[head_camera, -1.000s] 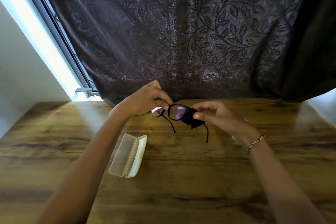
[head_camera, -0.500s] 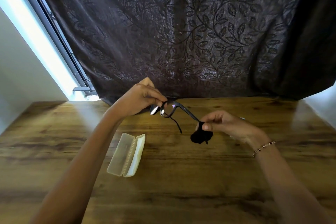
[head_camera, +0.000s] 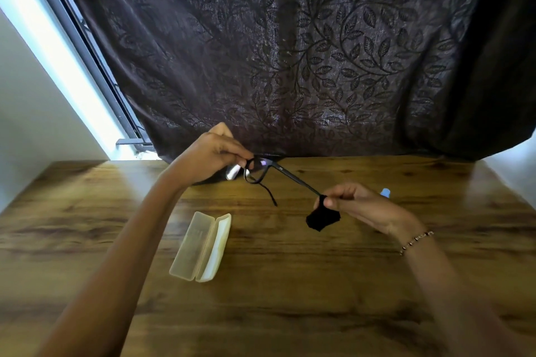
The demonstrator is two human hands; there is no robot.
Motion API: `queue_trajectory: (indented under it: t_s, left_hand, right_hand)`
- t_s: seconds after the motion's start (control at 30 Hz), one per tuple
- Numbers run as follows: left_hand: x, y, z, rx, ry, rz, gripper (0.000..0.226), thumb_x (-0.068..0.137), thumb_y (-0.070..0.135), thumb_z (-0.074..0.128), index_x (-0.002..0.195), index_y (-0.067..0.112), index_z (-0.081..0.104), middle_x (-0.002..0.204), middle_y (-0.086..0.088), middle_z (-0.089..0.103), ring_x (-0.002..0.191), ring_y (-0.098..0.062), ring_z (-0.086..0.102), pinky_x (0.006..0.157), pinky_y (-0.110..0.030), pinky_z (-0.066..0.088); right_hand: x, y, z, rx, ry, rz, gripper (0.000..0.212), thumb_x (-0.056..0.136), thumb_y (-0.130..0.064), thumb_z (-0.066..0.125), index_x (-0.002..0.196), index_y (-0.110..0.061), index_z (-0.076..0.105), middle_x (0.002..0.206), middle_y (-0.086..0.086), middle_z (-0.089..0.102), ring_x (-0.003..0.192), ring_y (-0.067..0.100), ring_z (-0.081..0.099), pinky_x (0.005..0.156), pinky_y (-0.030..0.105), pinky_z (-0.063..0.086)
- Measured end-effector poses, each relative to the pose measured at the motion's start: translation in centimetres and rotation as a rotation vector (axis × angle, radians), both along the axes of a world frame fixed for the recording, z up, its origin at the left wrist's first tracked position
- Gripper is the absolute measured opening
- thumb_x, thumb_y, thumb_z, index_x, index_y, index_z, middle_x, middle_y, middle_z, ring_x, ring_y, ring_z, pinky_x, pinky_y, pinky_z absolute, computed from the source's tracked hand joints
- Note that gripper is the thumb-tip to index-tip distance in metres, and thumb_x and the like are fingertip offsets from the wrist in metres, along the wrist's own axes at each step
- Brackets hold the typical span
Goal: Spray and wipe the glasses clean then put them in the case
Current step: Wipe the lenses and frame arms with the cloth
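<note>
My left hand (head_camera: 207,156) grips the black-framed glasses (head_camera: 262,172) by the lens end, above the far middle of the wooden table (head_camera: 290,298). One temple arm stretches right to my right hand (head_camera: 358,206). That hand pinches a small black cloth (head_camera: 323,219) around the temple's tip. The other temple hangs down loose. A pale translucent case (head_camera: 201,246) lies open on the table, below the glasses and left of the cloth. Only the light blue top of the spray bottle (head_camera: 385,192) shows behind my right hand.
A dark leaf-patterned curtain (head_camera: 290,52) hangs along the table's far edge. A bright window strip (head_camera: 58,52) runs down the left. White wall flanks both sides of the table.
The glasses have turned from facing me to side-on. My right hand slid the cloth from the right lens out along the temple arm to its tip, moving right and down.
</note>
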State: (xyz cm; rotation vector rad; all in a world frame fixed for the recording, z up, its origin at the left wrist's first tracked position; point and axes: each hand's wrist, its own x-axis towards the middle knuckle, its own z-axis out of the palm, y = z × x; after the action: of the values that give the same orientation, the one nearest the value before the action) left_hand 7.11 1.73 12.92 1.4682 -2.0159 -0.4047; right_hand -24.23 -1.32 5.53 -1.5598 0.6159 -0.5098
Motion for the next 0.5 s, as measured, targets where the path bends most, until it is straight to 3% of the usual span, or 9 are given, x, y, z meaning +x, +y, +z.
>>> queue_trajectory:
  t_s: [0.23, 0.3, 0.37, 0.43, 0.5]
  left_hand:
    - [-3.2, -0.4, -0.7, 0.026, -0.132, -0.147, 0.023, 0.077, 0.009, 0.073, 0.098, 0.018, 0.076, 0.092, -0.012, 0.066, 0.083, -0.001, 0.041, 0.076, -0.005, 0.035]
    - [-2.8, -0.5, -0.2, -0.014, -0.121, -0.136, 0.022, 0.078, 0.008, 0.073, 0.098, 0.014, 0.076, 0.093, -0.007, 0.068, 0.084, -0.003, 0.042, 0.077, -0.008, 0.036]
    - [-1.6, -0.4, 0.4, -0.056, -0.078, -0.083, 0.023, 0.077, 0.005, 0.072, 0.099, 0.011, 0.075, 0.088, 0.008, 0.067, 0.087, -0.005, 0.045, 0.081, -0.011, 0.039]
    - [0.0, -0.3, 0.8, -0.096, -0.062, 0.009, 0.025, 0.077, 0.003, 0.072, 0.100, 0.012, 0.075, 0.079, 0.026, 0.059, 0.089, 0.000, 0.046, 0.084, -0.007, 0.037]
    - [0.8, -0.3, 0.8, -0.099, -0.095, 0.043, 0.024, 0.077, 0.005, 0.073, 0.099, 0.015, 0.075, 0.077, 0.026, 0.055, 0.088, 0.006, 0.045, 0.083, -0.002, 0.034]
  right_hand:
    - [3.7, -0.5, 2.6, -0.068, -0.060, 0.004, 0.025, 0.086, -0.031, 0.067, 0.101, -0.013, 0.074, 0.098, 0.006, 0.074, 0.094, 0.016, 0.068, 0.081, 0.022, 0.050]
    - [3.7, -0.7, 2.5, -0.068, -0.071, 0.006, 0.024, 0.086, -0.030, 0.065, 0.099, -0.013, 0.074, 0.096, 0.006, 0.074, 0.092, 0.018, 0.068, 0.081, 0.025, 0.051]
    - [2.7, -0.7, 1.6, -0.070, -0.048, 0.008, 0.020, 0.087, -0.030, 0.063, 0.095, -0.016, 0.075, 0.092, 0.004, 0.074, 0.089, 0.016, 0.068, 0.080, 0.024, 0.051]
    - [1.5, -0.5, 0.5, -0.022, -0.034, -0.022, 0.017, 0.087, -0.030, 0.062, 0.092, -0.021, 0.075, 0.091, -0.001, 0.074, 0.088, 0.012, 0.067, 0.077, 0.022, 0.051]
    - [0.9, -0.4, -0.1, 0.013, -0.035, -0.049, 0.017, 0.086, -0.028, 0.061, 0.092, -0.022, 0.076, 0.091, -0.002, 0.073, 0.088, 0.011, 0.066, 0.076, 0.021, 0.050]
